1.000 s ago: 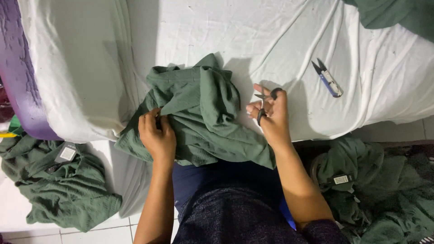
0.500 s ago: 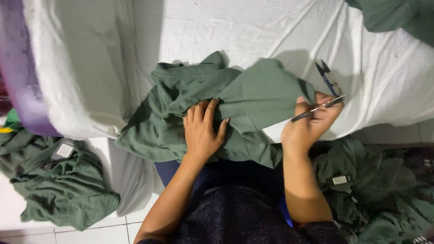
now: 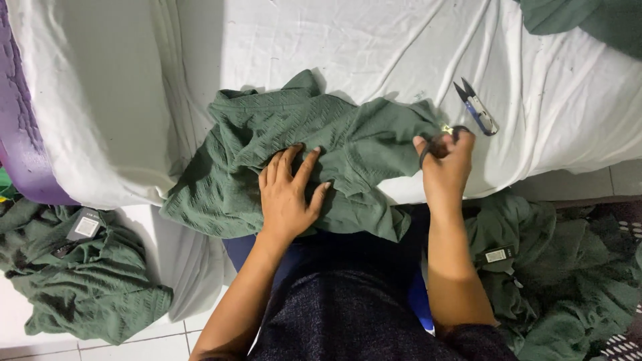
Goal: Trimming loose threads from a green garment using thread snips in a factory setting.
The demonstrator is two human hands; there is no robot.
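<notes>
Head view shows a big white cloth sheet (image 3: 321, 47) spread over the work surface, with a crumpled green textured garment (image 3: 294, 150) lying on its near edge. More green garments sit on the floor, one pile at the left (image 3: 87, 287) and one at the right (image 3: 568, 267). Left hand (image 3: 289, 194) lies flat and open on the garment, pressing it down. Right hand (image 3: 445, 164) is closed around small dark scissors (image 3: 443, 139) at the garment's right edge. Blue thread snips (image 3: 476, 107) lie just beside it. It looks like the trimming step; careful, tiny cuts are needed.

We record one bed (image 3: 548, 40) under a creased white sheet, evenly lit. Below the bed we note white floor tiles (image 3: 134, 337); at its left edge, a purple cushion (image 3: 17, 134).
</notes>
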